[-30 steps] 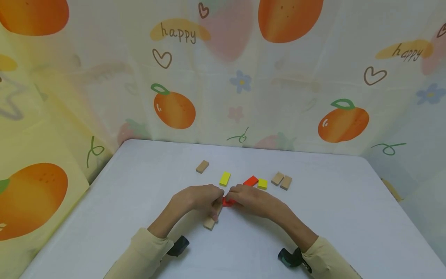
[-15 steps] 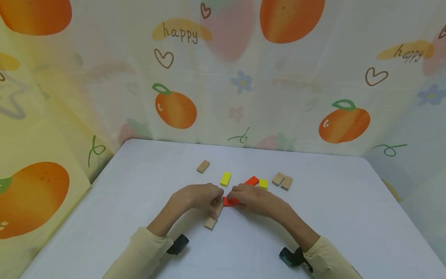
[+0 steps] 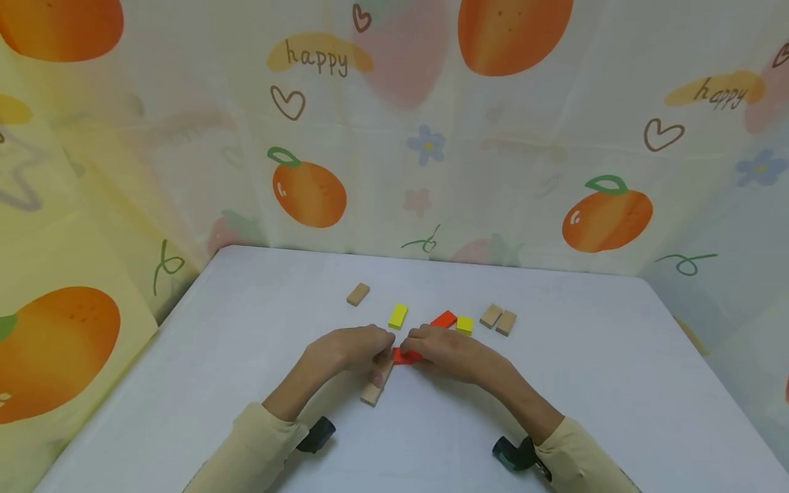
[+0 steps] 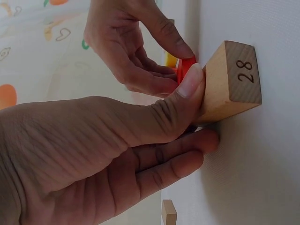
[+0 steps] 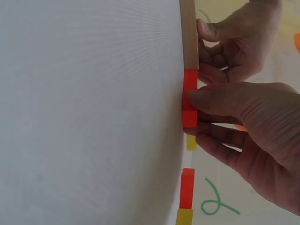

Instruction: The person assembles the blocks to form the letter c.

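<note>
My left hand (image 3: 351, 350) pinches a plain wooden block (image 3: 372, 393) lying on the white table, thumb on its near side and fingers beyond. The left wrist view shows "28" stamped on that block's end (image 4: 244, 71). Just right of it, my right hand (image 3: 453, 356) holds a red block (image 3: 403, 357) between thumb and fingers. In the right wrist view, the red block (image 5: 190, 96) stands end to end with the wooden block (image 5: 190, 37), right at its end. My fingers hide part of both blocks in the head view.
Behind my hands lie a wooden block (image 3: 358, 294), a yellow block (image 3: 398, 315), another red block (image 3: 444, 320) and a shorter yellow block (image 3: 464, 325). Two wooden blocks (image 3: 491, 315) sit side by side farther right. A printed cloth (image 3: 370, 171) hangs behind the table.
Both hands stay nearly in place on their blocks. The right fingertips have shifted slightly, so more of the red block shows. The other blocks have not moved.
</note>
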`<state>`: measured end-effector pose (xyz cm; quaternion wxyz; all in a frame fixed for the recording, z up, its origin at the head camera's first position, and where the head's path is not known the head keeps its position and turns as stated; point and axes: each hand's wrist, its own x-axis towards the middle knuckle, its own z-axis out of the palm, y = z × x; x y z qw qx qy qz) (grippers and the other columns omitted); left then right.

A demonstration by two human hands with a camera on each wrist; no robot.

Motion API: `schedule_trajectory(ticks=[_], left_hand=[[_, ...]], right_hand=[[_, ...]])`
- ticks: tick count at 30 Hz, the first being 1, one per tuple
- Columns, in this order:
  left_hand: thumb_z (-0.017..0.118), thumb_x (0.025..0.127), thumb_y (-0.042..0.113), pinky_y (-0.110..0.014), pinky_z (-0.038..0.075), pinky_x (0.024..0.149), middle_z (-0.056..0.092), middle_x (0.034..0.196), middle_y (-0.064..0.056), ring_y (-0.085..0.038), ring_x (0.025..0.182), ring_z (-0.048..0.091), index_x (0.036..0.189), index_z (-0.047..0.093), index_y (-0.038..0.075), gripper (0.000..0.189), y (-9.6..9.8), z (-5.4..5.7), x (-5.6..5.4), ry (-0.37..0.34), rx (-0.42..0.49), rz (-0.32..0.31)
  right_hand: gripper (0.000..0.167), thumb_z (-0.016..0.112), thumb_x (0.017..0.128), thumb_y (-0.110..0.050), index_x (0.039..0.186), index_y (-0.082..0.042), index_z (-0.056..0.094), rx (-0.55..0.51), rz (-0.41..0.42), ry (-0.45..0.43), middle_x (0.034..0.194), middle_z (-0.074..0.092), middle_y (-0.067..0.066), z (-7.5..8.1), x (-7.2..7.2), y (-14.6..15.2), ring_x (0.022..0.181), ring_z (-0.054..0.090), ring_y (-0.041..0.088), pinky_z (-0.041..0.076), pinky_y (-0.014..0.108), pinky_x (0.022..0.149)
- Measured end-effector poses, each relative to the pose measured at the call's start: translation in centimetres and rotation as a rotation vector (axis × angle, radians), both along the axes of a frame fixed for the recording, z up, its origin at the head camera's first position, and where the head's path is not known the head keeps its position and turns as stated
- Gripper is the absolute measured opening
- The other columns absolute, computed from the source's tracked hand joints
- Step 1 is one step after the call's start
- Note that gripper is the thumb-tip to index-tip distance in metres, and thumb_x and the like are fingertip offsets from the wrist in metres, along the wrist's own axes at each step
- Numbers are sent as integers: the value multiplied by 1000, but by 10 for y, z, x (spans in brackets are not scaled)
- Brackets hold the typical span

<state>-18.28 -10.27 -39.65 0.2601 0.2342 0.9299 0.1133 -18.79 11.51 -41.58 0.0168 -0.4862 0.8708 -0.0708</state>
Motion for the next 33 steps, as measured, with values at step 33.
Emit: schedule_trajectory(ticks=[33], left_hand=[[86,86,16,-26,45,72,57,82,0,-13,82,54,97,62,15,26,3,3,6,25,-22,12]], right_hand=[[31,77,92,-2,121,-10,73,-9,-279,-95,122,73,5,41,-29,70,115,68,25,59,42,98]])
